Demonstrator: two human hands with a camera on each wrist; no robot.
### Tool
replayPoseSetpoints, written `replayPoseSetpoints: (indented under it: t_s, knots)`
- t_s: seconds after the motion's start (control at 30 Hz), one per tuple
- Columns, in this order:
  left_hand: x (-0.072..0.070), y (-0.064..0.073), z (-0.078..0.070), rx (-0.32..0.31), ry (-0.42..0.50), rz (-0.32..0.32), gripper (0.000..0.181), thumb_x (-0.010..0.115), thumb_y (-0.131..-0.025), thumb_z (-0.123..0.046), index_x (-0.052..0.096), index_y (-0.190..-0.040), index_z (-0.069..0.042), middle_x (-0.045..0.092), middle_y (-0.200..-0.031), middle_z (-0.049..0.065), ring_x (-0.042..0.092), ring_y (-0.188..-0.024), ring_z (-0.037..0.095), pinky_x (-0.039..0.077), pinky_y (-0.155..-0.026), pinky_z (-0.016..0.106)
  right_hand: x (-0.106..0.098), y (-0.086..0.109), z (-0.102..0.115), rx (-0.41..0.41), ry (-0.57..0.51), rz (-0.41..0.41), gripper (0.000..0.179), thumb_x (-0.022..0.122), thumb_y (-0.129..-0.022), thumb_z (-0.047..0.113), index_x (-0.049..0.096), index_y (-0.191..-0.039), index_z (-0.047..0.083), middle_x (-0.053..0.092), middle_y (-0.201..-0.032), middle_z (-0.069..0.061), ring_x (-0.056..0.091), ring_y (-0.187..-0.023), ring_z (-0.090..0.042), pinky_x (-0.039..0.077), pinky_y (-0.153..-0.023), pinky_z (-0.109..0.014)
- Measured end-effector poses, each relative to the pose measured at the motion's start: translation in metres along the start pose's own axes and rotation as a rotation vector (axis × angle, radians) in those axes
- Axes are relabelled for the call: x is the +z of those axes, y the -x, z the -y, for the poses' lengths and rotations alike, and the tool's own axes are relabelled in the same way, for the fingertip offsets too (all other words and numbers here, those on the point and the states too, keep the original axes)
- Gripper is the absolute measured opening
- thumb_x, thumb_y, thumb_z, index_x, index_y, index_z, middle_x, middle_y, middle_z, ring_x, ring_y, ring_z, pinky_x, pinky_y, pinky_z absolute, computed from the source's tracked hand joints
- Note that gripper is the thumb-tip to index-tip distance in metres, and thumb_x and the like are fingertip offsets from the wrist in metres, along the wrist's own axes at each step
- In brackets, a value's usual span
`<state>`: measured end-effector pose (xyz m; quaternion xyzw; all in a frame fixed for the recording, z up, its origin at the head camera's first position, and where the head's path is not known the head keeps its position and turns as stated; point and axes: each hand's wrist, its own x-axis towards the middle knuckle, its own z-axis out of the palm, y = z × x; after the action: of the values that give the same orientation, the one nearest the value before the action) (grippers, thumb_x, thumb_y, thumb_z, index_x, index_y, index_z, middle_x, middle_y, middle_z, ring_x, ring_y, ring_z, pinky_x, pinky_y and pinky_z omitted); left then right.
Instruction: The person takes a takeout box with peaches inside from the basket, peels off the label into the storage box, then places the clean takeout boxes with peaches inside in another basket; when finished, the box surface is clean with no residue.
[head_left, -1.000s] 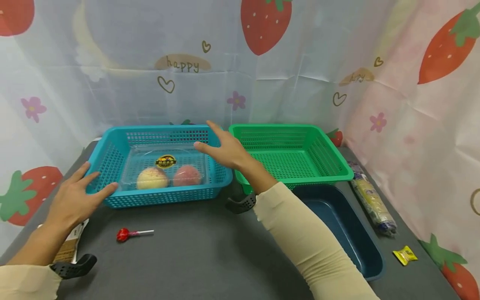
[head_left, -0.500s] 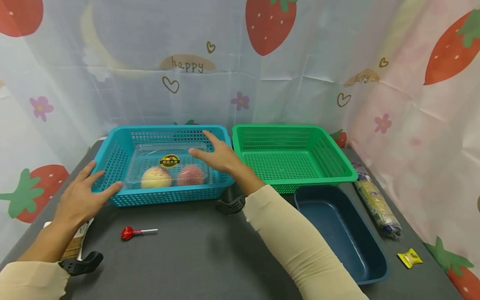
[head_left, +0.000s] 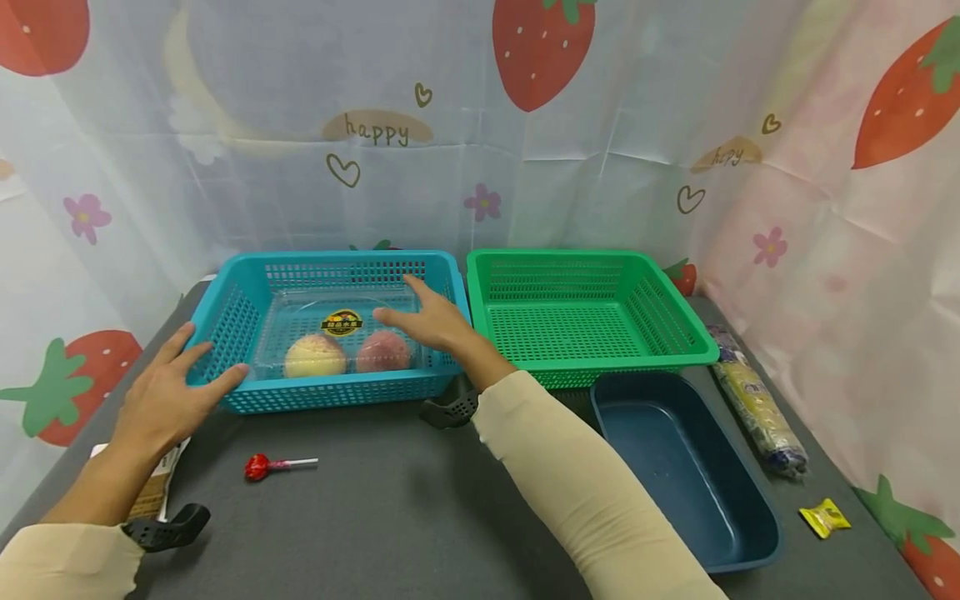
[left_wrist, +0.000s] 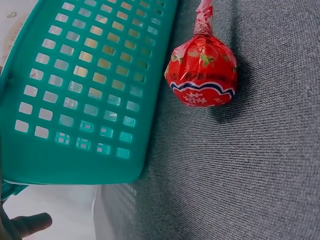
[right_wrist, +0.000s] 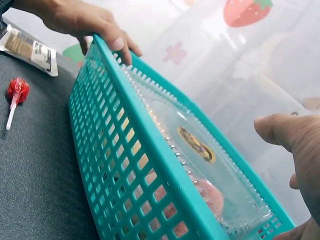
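In the head view, a blue mesh basket [head_left: 337, 392] stands at the back left. Inside it lies a clear plastic box [head_left: 300, 304] with a dark round label [head_left: 342, 322], a pale yellow peach-like fruit [head_left: 315, 356] and a pinkish one [head_left: 383, 352]. My left hand [head_left: 161, 396] rests at the basket's front left corner, its fingers spread and its thumb near the rim. Over the basket's right end, my right hand [head_left: 435, 321] hovers with thumb and fingers apart, holding nothing. The right wrist view shows its thumb [right_wrist: 280, 129] away from the box.
A green basket [head_left: 592, 371] stands to the right, with a dark blue tray [head_left: 675, 467] in front. Along the right edge lie a long wrapped packet [head_left: 757, 404] and a yellow candy [head_left: 825, 518]. A red lollipop [head_left: 258, 467] lies in front; a brown-and-white packet [head_left: 153, 492] is under my left forearm.
My right hand has moved left and slightly down over the blue basket's right end. My left hand stays at the basket's corner. The head view has turned slightly left.
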<state>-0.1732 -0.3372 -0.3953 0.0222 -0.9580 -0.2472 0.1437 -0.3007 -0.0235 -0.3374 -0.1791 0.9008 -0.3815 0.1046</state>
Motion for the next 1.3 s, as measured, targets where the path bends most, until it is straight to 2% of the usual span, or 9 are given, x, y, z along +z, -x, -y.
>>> replayPoseSetpoints:
  t_s: [0.43, 0.7, 0.9, 1.0, 1.1, 1.2, 1.3]
  knots:
    - [0.003, 0.003, 0.002, -0.012, -0.009, -0.014, 0.078, 0.052, -0.095, -0.051, 0.038, -0.14, 0.012, 0.011, -0.157, 0.022, 0.024, -0.129, 0.058, 0.024, -0.089, 0.075, 0.013, -0.007, -0.006, 0.084, -0.044, 0.098, 0.09, 0.068, -0.085, 0.052, 0.019, -0.156, 0.025, 0.023, -0.157, -0.006, 0.026, -0.139, -0.032, 0.032, -0.104, -0.055]
    - [0.003, 0.003, 0.0, -0.024, -0.014, -0.035, 0.079, 0.052, -0.094, -0.052, 0.039, -0.14, 0.011, 0.012, -0.157, 0.022, 0.025, -0.129, 0.057, 0.025, -0.09, 0.075, 0.019, -0.013, -0.007, 0.125, -0.067, 0.138, 0.089, 0.071, -0.085, 0.046, 0.018, -0.156, 0.031, 0.019, -0.158, -0.003, 0.026, -0.139, -0.032, 0.035, -0.101, -0.056]
    - [0.002, 0.001, -0.002, -0.034, -0.019, -0.032, 0.08, 0.051, -0.094, -0.053, 0.038, -0.14, 0.01, 0.013, -0.156, 0.022, 0.024, -0.129, 0.058, 0.026, -0.089, 0.076, 0.02, -0.015, -0.007, 0.145, -0.077, 0.141, 0.086, 0.07, -0.087, 0.043, 0.018, -0.155, 0.034, 0.017, -0.159, -0.002, 0.028, -0.138, -0.034, 0.038, -0.098, -0.058]
    - [0.002, 0.001, -0.002, -0.039, -0.019, -0.025, 0.08, 0.051, -0.094, -0.053, 0.038, -0.14, 0.01, 0.012, -0.156, 0.023, 0.024, -0.129, 0.058, 0.026, -0.089, 0.076, 0.019, -0.014, -0.006, 0.129, -0.104, 0.128, 0.083, 0.071, -0.088, 0.038, 0.021, -0.154, 0.034, 0.019, -0.158, -0.002, 0.03, -0.137, -0.034, 0.039, -0.096, -0.057]
    - [0.002, 0.001, -0.002, -0.04, -0.018, -0.021, 0.08, 0.051, -0.094, -0.053, 0.038, -0.14, 0.01, 0.012, -0.156, 0.023, 0.024, -0.129, 0.058, 0.026, -0.089, 0.076, 0.018, -0.012, -0.006, 0.1, -0.156, 0.108, 0.079, 0.07, -0.089, 0.032, 0.025, -0.153, 0.034, 0.022, -0.157, -0.003, 0.035, -0.133, -0.035, 0.045, -0.089, -0.058]
    - [0.002, 0.001, -0.002, -0.041, -0.019, -0.021, 0.081, 0.051, -0.093, -0.054, 0.038, -0.14, 0.011, 0.012, -0.156, 0.023, 0.025, -0.129, 0.058, 0.026, -0.089, 0.076, 0.018, -0.01, -0.005, 0.084, -0.225, 0.091, 0.074, 0.07, -0.089, 0.029, 0.03, -0.151, 0.035, 0.027, -0.155, -0.003, 0.042, -0.127, -0.037, 0.051, -0.073, -0.056]
    - [0.002, 0.001, -0.002, -0.04, -0.018, -0.019, 0.081, 0.051, -0.093, -0.054, 0.038, -0.14, 0.011, 0.012, -0.156, 0.023, 0.024, -0.129, 0.058, 0.025, -0.089, 0.077, 0.017, -0.009, -0.005, 0.076, -0.305, 0.077, 0.069, 0.069, -0.09, 0.025, 0.034, -0.149, 0.036, 0.03, -0.153, -0.004, 0.047, -0.121, -0.037, 0.053, -0.064, -0.053]
